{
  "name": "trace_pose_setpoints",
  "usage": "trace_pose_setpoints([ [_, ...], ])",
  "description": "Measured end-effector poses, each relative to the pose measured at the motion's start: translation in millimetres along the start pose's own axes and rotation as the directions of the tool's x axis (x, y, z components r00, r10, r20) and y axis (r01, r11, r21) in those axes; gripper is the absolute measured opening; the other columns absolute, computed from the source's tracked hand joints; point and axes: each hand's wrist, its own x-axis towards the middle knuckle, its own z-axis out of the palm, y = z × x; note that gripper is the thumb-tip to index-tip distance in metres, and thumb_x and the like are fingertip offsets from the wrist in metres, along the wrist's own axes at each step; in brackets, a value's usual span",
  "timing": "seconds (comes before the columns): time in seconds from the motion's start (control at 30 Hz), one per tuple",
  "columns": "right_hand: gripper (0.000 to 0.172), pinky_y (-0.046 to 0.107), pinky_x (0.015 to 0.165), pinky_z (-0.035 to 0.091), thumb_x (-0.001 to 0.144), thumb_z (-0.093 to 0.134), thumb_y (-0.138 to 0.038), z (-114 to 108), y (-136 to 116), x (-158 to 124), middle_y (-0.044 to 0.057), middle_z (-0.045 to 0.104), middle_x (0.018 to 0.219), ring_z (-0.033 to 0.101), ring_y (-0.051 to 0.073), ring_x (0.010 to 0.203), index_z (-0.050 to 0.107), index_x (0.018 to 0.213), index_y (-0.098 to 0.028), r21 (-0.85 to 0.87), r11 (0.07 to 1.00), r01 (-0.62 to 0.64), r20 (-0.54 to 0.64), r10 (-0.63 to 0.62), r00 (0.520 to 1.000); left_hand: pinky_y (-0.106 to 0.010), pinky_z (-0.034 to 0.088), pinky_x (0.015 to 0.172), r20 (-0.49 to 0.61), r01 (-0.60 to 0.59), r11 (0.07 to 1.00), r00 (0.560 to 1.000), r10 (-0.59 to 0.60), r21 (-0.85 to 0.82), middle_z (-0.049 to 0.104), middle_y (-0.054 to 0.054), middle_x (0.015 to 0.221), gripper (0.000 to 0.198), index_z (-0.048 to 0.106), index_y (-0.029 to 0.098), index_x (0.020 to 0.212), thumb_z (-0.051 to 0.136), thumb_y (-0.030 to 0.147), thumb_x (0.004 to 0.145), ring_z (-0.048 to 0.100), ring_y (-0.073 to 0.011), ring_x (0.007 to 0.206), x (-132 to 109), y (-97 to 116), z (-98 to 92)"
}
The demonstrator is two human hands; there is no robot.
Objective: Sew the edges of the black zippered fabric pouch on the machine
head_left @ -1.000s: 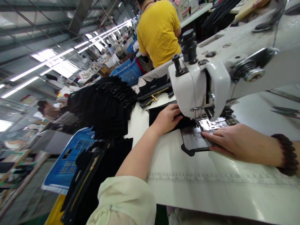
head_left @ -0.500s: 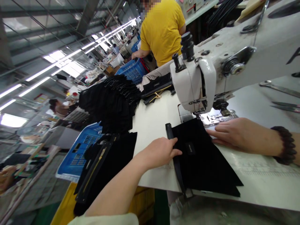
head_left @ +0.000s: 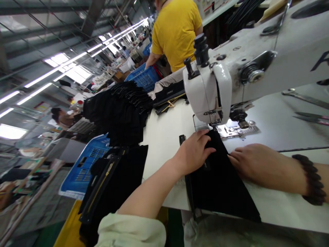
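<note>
A black fabric bag panel (head_left: 221,192) with a dark strip along its left side lies under the sewing machine head (head_left: 209,89), its upper edge at the needle. My left hand (head_left: 194,151) rests on the panel's upper left part, thumb apart from the fingers, partly covering a small label. At the slanting right edge, my right hand (head_left: 257,163) has its fingers together and pinches the fabric; a dark beaded bracelet (head_left: 309,180) is on that wrist. The presser foot (head_left: 213,126) is close to my left fingertips.
Left of the machine stands a heap of black pieces (head_left: 118,113). Black zippered pieces (head_left: 123,178) lie by a blue crate (head_left: 84,168). A wrench (head_left: 305,97) and scissors (head_left: 312,117) lie right. Beyond, a person in a yellow shirt (head_left: 176,32) reaches into another blue crate (head_left: 144,77).
My left hand has moved from the panel's left strip up and right onto the fabric near the needle. My right hand has slid slightly down along the right edge, away from the presser foot.
</note>
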Motion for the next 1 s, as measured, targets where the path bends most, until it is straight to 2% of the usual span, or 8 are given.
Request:
trace_pose_setpoints([
  [0.07, 0.018, 0.034, 0.051, 0.031, 0.079, 0.055, -0.002, 2.3, -4.0, -1.0, 0.002, 0.065, 0.062, 0.062, 0.021, 0.053, 0.063, 0.082, -0.018, -0.008, 1.0, -0.015, 0.013, 0.015, 1.0, -0.047, 0.053, 0.114, 0.029, -0.061, 0.998, 0.998, 0.061, -0.012, 0.062, -0.02, 0.143, 0.038, 0.062, 0.011, 0.127, 0.062, 0.04, 0.101, 0.06, -0.0283, 0.136, 2.7, 1.1, 6.0],
  [0.17, 0.022, 0.033, 0.051, 0.032, 0.077, 0.054, 0.0, 3.2, -7.6, -1.9, 0.001, 0.065, 0.063, 0.062, 0.019, 0.054, 0.063, 0.081, -0.019, -0.012, 0.999, -0.032, 0.019, 0.033, 0.999, -0.045, 0.051, 0.116, 0.073, -0.128, 0.992, 0.989, 0.128, 0.004, 0.062, -0.023, 0.144, 0.048, 0.06, 0.007, 0.133, 0.06, 0.043, 0.102, 0.056, -0.028, 0.141, 2.9, 0.1, 12.3],
  [0.57, 0.025, 0.031, 0.05, 0.037, 0.07, 0.054, 0.003, 4.8, -14.5, 2.7, 0.001, 0.065, 0.062, 0.061, 0.018, 0.051, 0.06, 0.074, -0.021, 0.001, 0.997, -0.082, -0.022, 0.082, 0.996, -0.042, 0.053, 0.114, 0.045, -0.19, 0.98, 0.981, 0.188, 0.061, 0.069, -0.017, 0.138, 0.035, 0.069, 0.011, 0.128, 0.059, 0.035, 0.103, 0.061, -0.0243, 0.136, 3.7, -1.7, 24.5],
  [0.77, 0.024, 0.032, 0.048, 0.038, 0.067, 0.055, 0.002, 4.6, -14.7, 2.3, 0.0, 0.063, 0.059, 0.061, 0.019, 0.048, 0.06, 0.072, -0.021, 0.023, 0.995, -0.093, -0.026, 0.094, 0.995, -0.042, 0.053, 0.113, 0.02, -0.233, 0.968, 0.973, 0.232, 0.096, 0.07, -0.022, 0.134, 0.037, 0.068, 0.005, 0.127, 0.06, 0.032, 0.103, 0.062, -0.0267, 0.134, 2.6, 1.2, 25.5],
  [0.9, 0.024, 0.032, 0.047, 0.036, 0.071, 0.054, 0.002, 5.6, -12.7, 1.4, 0.0, 0.063, 0.059, 0.061, 0.02, 0.046, 0.059, 0.071, -0.021, 0.051, 0.991, -0.126, 0.022, 0.125, 0.992, -0.043, 0.054, 0.113, 0.007, -0.215, 0.972, 0.976, 0.216, 0.097, 0.068, -0.022, 0.135, 0.037, 0.067, 0.004, 0.128, 0.057, 0.031, 0.104, 0.061, -0.0271, 0.135, 7.0, -0.5, 28.3],
  [1.0, 0.023, 0.033, 0.048, 0.035, 0.075, 0.053, 0.001, 5.5, -10.0, -0.1, 0.0, 0.064, 0.06, 0.062, 0.02, 0.047, 0.059, 0.074, -0.021, 0.065, 0.987, -0.149, 0.072, 0.144, 0.987, -0.046, 0.054, 0.113, 0.043, -0.178, 0.981, 0.984, 0.175, 0.083, 0.068, -0.021, 0.136, 0.034, 0.067, 0.007, 0.127, 0.056, 0.03, 0.104, 0.06, -0.0272, 0.136, 11.7, -0.2, 24.6],
])
